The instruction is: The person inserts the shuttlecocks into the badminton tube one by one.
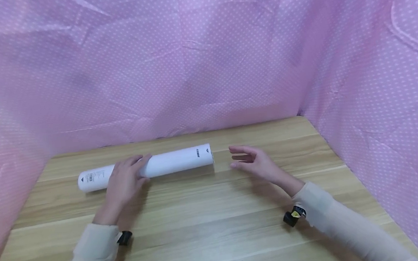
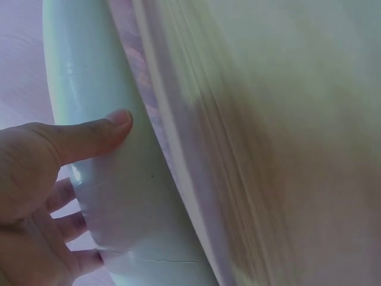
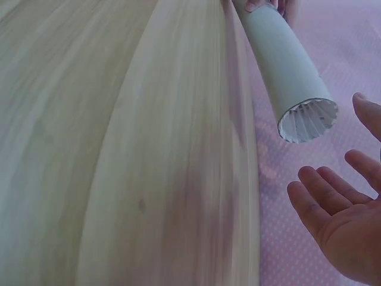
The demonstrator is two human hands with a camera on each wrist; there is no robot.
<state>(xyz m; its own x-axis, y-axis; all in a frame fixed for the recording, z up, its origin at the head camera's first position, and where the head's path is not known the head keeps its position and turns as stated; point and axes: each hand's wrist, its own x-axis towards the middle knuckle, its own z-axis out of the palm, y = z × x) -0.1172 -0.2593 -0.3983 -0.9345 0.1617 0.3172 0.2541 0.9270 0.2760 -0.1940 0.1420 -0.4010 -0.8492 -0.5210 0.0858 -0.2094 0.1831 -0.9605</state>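
A long white cardboard tube [image 1: 178, 161] with small black print near both ends lies slantwise over the back of the table. My left hand [image 1: 125, 180] grips it left of its middle. In the left wrist view the thumb [image 2: 95, 138] lies across the near side of the tube [image 2: 113, 202], the other fingers partly hidden behind it. To the right of the tube, apart from it, my right hand [image 1: 254, 162] is held with fingers spread and loosely bent, holding nothing. Its wrist view shows the tube's near end [image 3: 308, 121], round with pleated paper folded inward.
The table [image 1: 202, 222] has a light wood-grain top. Pink dotted cloth [image 1: 188, 66] hangs behind it and along both sides. Small black devices [image 1: 293, 216] are strapped at the wrists, below the beige sleeves [image 1: 348, 226].
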